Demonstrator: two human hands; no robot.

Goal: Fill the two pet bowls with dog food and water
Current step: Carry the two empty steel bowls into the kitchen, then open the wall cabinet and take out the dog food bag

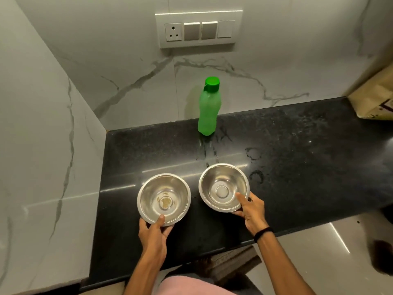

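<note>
The dark surface (276, 145) runs out ahead of me into the corner of the marble walls, and everything I need sits on it. Farthest off to my right, half cut by the frame edge, leans a brown paper bag (374, 99), which I take for the dog food; it lies well apart from both hands, on my right hand's side. The green bottle (208, 107) stands upright against the back wall, cap on, its long axis vertical, straight ahead and slightly right of centre, so my right hand looks the nearer one for it.

Close to me sit the two steel bowls, mouths up, side by side and not touching. The left bowl (164, 199) has a yellowish smear at its bottom; the right bowl (223, 187) looks clean and empty.

My left hand (153, 233) pinches the left bowl's near rim, thumb inside. My right hand (251, 211) grips the right bowl's near rim the same way.
</note>
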